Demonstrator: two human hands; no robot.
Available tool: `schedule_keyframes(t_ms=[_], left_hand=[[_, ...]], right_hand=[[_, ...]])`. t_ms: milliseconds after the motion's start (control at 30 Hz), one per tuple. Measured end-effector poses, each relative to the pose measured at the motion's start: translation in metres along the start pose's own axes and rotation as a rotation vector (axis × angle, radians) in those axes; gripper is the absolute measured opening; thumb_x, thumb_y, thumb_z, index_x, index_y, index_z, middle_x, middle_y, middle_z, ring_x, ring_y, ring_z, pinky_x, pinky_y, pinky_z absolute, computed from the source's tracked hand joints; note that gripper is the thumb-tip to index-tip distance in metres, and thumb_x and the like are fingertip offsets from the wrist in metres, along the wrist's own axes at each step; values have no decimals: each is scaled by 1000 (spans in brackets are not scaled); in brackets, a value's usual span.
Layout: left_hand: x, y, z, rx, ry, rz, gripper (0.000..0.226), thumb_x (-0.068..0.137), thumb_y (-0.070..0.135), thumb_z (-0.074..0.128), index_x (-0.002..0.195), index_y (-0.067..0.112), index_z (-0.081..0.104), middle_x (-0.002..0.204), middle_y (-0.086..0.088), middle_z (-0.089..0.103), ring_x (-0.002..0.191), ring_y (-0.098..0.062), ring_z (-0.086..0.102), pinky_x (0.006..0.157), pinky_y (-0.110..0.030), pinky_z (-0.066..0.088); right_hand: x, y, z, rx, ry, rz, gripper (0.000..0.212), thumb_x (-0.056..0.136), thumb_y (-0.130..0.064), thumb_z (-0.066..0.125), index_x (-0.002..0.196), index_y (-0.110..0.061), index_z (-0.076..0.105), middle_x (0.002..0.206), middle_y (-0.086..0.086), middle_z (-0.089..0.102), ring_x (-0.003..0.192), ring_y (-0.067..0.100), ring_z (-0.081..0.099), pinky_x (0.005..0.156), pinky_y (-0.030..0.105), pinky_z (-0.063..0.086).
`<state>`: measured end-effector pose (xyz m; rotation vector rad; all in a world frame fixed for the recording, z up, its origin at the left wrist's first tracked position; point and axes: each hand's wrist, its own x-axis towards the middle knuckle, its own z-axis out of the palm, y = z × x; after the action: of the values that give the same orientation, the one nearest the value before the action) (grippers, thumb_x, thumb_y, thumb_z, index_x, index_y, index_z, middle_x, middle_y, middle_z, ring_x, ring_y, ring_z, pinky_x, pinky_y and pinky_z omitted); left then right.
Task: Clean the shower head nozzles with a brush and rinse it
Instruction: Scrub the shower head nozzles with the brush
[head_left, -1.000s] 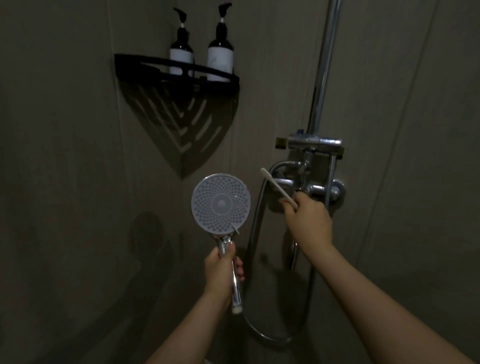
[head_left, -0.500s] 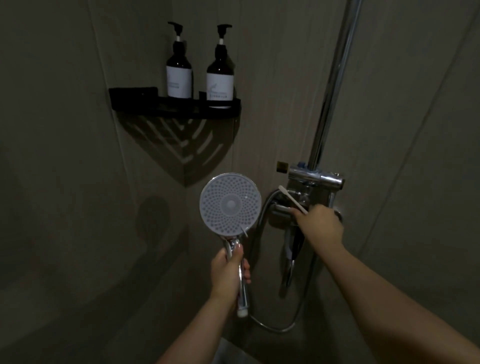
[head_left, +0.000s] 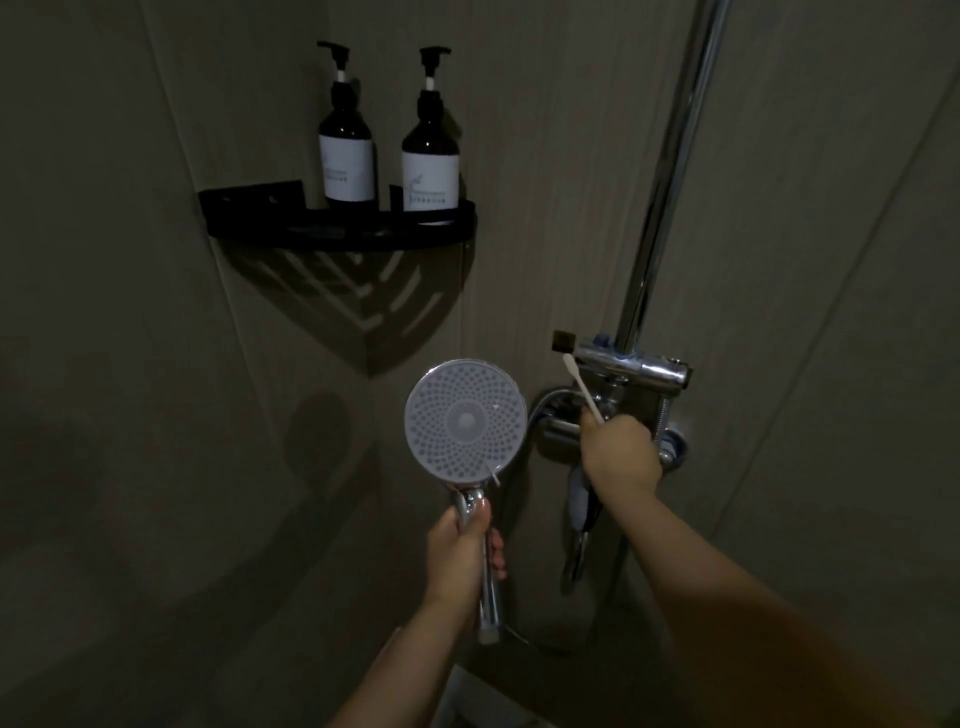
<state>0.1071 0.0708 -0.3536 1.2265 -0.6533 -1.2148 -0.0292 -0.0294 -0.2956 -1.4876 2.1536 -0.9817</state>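
Note:
A round shower head (head_left: 466, 421) with a pale grey nozzle face points toward me, held upright by its chrome handle in my left hand (head_left: 462, 558). My right hand (head_left: 619, 453) grips a thin white brush (head_left: 583, 387) whose head sticks up and to the left. That hand rests against the chrome faucet (head_left: 635, 366) on the wall, to the right of the shower head. Brush and nozzle face are apart. No water shows.
A chrome riser pipe (head_left: 667, 171) runs up from the faucet. The hose (head_left: 550, 642) loops below the handle. A black corner shelf (head_left: 337, 228) at upper left carries two dark pump bottles (head_left: 347, 150) (head_left: 430, 156). Dim tiled walls surround everything.
The view tilted up, so shelf and faucet sit lower in frame. My right hand with the brush moved from beside the faucet onto its body. The shower head stayed upright in my left hand.

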Motion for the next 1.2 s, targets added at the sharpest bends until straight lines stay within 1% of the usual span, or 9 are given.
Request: schedule_keyframes(t_ms=[100, 200, 300, 367, 500, 700, 933, 1100, 1200], left_hand=[[0, -5, 1, 0, 10, -17, 21, 94, 18, 49, 74, 11, 52, 52, -5, 49, 39, -12, 45, 38, -21, 40], [5, -5, 2, 4, 8, -15, 21, 93, 17, 50, 74, 12, 53, 49, -3, 50, 37, -11, 45, 38, -21, 39], [7, -3, 5, 1, -2, -11, 20, 93, 18, 50, 74, 12, 53, 49, -2, 50, 38, -12, 45, 39, -22, 40], [7, -2, 6, -7, -7, -6, 20, 93, 18, 50, 74, 12, 52, 48, -2, 50, 38, -12, 45, 40, -22, 39], [8, -2, 7, 10, -7, -2, 20, 93, 17, 50, 74, 12, 53, 48, -1, 50, 37, -10, 45, 40, -22, 40], [7, 1, 3, 33, -1, 0, 20, 93, 17, 50, 75, 11, 53, 52, -4, 51, 38, -11, 46, 40, -23, 40], [5, 3, 5, -2, -4, -8, 21, 94, 16, 50, 73, 12, 52, 47, -1, 50, 37, -11, 45, 41, -23, 39], [2, 3, 0, 1, -9, 8, 21, 93, 16, 50, 74, 11, 52, 48, -3, 50, 38, -13, 46, 41, -23, 39], [-1, 5, -4, 13, -1, 23, 20, 93, 16, 50, 74, 11, 52, 52, -5, 50, 39, -13, 46, 41, -22, 40]], right_hand=[[4, 2, -4, 86, -38, 58, 48, 91, -45, 48, 96, 0, 65, 83, 13, 60, 79, 31, 59, 67, 31, 42], [11, 6, -6, 554, -194, 200, 41, 90, -41, 52, 99, -2, 63, 70, 10, 66, 64, 24, 64, 60, 30, 46], [14, 15, -11, 904, -468, 287, 28, 95, -35, 45, 93, -9, 56, 91, 13, 69, 26, 4, 38, 30, 14, 28], [14, 21, -16, 1079, -622, 321, 30, 98, -35, 38, 93, -10, 53, 102, 13, 67, 25, 2, 29, 26, 13, 22], [15, 23, -24, 1118, -692, 372, 30, 99, -32, 35, 92, -8, 52, 59, 0, 61, 26, 2, 29, 26, 14, 23], [13, 4, -24, 965, -544, 434, 28, 97, -24, 36, 77, -9, 49, 57, 0, 44, 29, 4, 30, 27, 15, 22], [9, -12, -12, 780, -178, 444, 13, 86, -18, 55, 93, -8, 60, 64, 5, 59, 53, 15, 53, 43, 24, 36], [-2, -17, -12, 542, 21, 295, 29, 85, -14, 59, 108, 3, 62, 103, 18, 66, 96, 33, 64, 68, 29, 44], [-10, -21, -10, 310, 80, 202, 29, 85, -16, 59, 105, 4, 64, 104, 20, 67, 95, 34, 64, 68, 30, 45]])
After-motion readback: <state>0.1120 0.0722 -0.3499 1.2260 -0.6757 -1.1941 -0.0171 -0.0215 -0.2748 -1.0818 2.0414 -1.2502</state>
